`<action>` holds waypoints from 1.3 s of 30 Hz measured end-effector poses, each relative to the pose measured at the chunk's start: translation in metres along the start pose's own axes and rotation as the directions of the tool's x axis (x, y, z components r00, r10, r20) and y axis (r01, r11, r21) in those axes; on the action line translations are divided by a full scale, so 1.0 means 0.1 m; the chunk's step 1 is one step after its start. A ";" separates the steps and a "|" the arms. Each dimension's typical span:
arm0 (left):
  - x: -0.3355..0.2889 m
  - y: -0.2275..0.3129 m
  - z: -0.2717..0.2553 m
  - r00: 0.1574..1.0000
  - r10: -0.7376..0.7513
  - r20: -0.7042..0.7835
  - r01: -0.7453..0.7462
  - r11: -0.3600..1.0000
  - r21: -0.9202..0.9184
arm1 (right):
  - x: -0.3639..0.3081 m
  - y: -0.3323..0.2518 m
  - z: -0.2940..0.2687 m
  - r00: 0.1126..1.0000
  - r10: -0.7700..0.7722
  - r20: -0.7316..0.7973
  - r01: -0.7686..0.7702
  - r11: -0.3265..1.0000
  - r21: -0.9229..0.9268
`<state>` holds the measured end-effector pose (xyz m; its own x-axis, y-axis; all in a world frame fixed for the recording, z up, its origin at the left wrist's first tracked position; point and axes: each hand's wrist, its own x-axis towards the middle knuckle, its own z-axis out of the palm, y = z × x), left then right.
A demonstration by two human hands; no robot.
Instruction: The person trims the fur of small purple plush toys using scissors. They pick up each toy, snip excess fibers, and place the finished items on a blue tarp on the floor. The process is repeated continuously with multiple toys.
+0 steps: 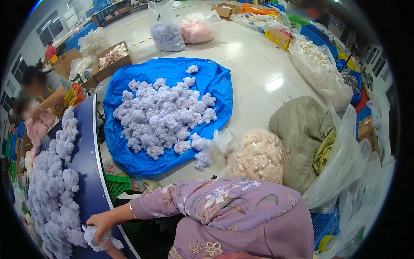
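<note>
At the lower left, my right hand [101, 224] is closed on a lavender fluffy plush piece [92, 238], just above the blue table [86, 172]. A small dark tip juts out by its fingers; I cannot make out what it is. My left hand [114, 250] shows only in part at the lower edge, against the same plush piece, its fingers hidden. Beside both hands, a long heap of similar lavender plush pieces [54, 194] covers the table's left part.
A blue sheet [222, 86] on the floor bears many lavender plush pieces [164, 112]. Around me are a green crate [117, 186], a clear bag of cream pieces [257, 156], a grey-green sack [297, 134] and a blue crate [325, 226]. Another person [54, 88] handles pink plush across the table.
</note>
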<state>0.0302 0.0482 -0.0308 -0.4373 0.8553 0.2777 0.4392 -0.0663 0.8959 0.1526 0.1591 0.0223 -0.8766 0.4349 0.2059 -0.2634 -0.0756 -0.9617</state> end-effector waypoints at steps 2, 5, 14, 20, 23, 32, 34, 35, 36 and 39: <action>-0.04 -0.04 -0.05 1.000 -0.006 -0.025 0.006 1.000 -0.002 | 0.04 -0.03 0.02 0.998 -0.039 0.058 0.037 0.999 0.036; -0.08 -0.10 -0.22 0.998 -0.009 -0.054 0.010 1.000 0.005 | 0.16 0.03 0.02 0.993 -0.081 0.081 0.087 0.993 -0.074; -0.14 -0.02 -0.28 0.998 0.047 -0.048 -0.048 0.998 -0.033 | 0.17 0.16 0.05 0.963 0.057 -0.264 -0.145 0.934 -0.326; -0.22 0.09 -0.32 0.991 -0.129 0.025 0.127 0.895 -0.428 | 0.26 0.22 0.00 0.982 0.188 0.021 -0.188 0.981 0.035; -0.20 0.20 -0.35 0.991 -0.134 0.010 0.120 0.850 -0.512 | 0.32 0.31 0.09 0.975 0.222 0.011 -0.218 0.948 0.231; -0.14 0.16 -0.41 0.982 -0.179 -0.065 0.130 0.878 -0.460 | 0.46 0.50 0.04 0.951 0.305 0.056 -0.306 0.893 0.330; -0.13 0.14 -0.41 0.978 -0.202 -0.056 0.157 0.882 -0.444 | 0.43 0.44 0.09 0.956 0.289 -0.050 -0.278 0.948 0.154; -0.13 0.12 -0.41 0.974 -0.223 -0.037 0.185 0.882 -0.434 | 0.41 0.40 0.03 0.954 0.300 -0.026 -0.297 0.952 0.078; -0.13 0.11 -0.41 0.970 -0.243 -0.017 0.214 0.881 -0.423 | 0.40 0.35 -0.02 0.950 0.312 -0.005 -0.312 0.950 0.001; -0.13 0.13 -0.38 0.983 -0.182 -0.027 0.159 0.914 -0.374 | 0.34 0.22 -0.04 0.950 0.311 -0.014 -0.311 0.948 -0.064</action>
<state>0.0120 0.0163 -0.0093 -0.5312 0.8388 0.1192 0.0384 -0.1167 0.9924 0.1185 0.1760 0.0072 -0.9094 0.4024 -0.1057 0.0485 -0.1496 -0.9876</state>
